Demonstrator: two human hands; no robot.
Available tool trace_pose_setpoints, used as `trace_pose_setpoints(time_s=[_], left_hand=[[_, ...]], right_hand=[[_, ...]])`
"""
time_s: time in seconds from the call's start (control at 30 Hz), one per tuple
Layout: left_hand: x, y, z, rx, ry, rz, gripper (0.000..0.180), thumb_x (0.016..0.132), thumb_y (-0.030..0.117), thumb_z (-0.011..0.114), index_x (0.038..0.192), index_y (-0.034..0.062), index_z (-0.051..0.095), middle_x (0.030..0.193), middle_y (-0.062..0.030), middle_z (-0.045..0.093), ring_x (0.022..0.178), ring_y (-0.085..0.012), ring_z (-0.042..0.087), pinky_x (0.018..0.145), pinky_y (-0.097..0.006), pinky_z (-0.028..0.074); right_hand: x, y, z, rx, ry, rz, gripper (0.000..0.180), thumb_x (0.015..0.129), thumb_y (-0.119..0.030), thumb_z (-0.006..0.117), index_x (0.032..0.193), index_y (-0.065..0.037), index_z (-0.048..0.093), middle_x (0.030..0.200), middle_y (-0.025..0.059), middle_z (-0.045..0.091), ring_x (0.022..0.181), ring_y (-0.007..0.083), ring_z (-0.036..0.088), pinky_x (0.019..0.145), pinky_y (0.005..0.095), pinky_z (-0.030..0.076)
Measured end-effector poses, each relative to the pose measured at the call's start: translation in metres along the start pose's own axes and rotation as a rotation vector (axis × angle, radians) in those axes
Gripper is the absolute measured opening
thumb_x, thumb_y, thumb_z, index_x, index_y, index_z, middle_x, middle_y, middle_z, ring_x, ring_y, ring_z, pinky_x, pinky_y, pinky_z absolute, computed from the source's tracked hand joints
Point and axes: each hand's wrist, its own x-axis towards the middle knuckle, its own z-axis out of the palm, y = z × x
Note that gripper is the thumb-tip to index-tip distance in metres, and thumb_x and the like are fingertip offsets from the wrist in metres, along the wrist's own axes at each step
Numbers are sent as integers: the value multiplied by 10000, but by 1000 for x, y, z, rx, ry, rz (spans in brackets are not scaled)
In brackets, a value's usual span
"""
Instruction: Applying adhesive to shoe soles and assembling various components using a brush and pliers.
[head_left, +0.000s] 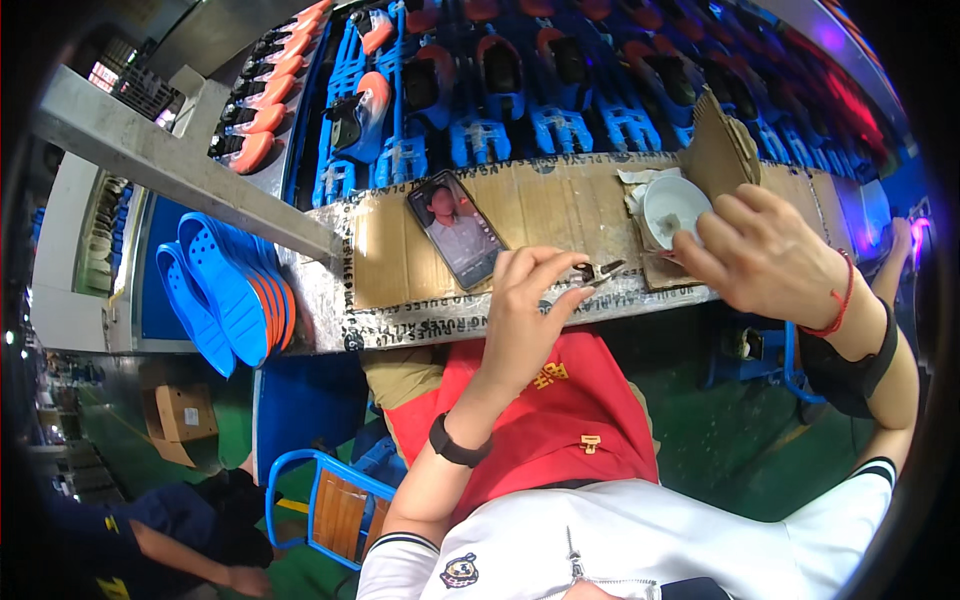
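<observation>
My left hand [525,315] is above the front edge of the cardboard-covered bench. Its thumb and fingertips close around a small dark item with a pointed metal tip [603,273], too small to name surely. My right hand [768,255], with a red cord at the wrist, is at the near right side of a white bowl [675,205]. Its fingers are curled, the fingertips by the rim, and whatever they hold, if anything, is hidden. Some small pale pieces lie inside the bowl. Left of the bowl, a phone [456,230] lies with its screen lit, showing a person.
An open cardboard box [718,140] is behind the bowl. Blue racks [480,140] carrying orange-and-black shoes run along the bench's far side. Blue perforated clog-like shoes [215,290] stack at the left, under a metal bar [190,160]. Another person's arm [185,555] shows at lower left.
</observation>
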Motion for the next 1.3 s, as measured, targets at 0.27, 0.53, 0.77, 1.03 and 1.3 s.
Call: trace_pose_setpoints(time_s=[0.27,0.53,0.77,1.03,1.3], left_hand=[[-7,-12,6,-839,-17,-547,357,893,165,726,1193,-8,641,1035,-29,617,934,-71,560,828,-221,471],[-7,-8,6,-966,-42,-636,398,899,193,719,1207,-36,615,1032,-42,641,956,-91,581,898,-230,450],[-6,-5,7,-1010,-77,-634,323,924,108,671,1212,-22,602,1046,-32,668,919,-64,598,833,-205,471],[-7,-4,8,-1037,-47,-641,309,893,88,707,1166,-35,629,1018,-34,645,952,-86,579,894,-236,461],[-8,-5,12,-1037,-34,-622,312,891,93,712,1167,-27,633,1020,-35,648,955,-84,586,888,-229,464]], right_hand=[[-12,-20,15,198,232,459,263,761,-216,766,882,-70,583,652,38,540,589,211,590,534,337,446],[-22,-58,39,398,319,584,287,750,-219,789,901,-48,615,638,44,567,561,204,597,500,327,437],[-23,-59,46,474,336,615,281,759,-218,788,903,-48,617,643,63,599,565,224,609,500,330,442],[-21,-62,44,565,334,659,274,772,-206,782,903,-30,618,670,94,624,569,257,614,512,348,461],[-15,-68,50,665,420,797,244,788,-153,781,937,-16,645,671,112,632,548,249,615,494,330,452]])
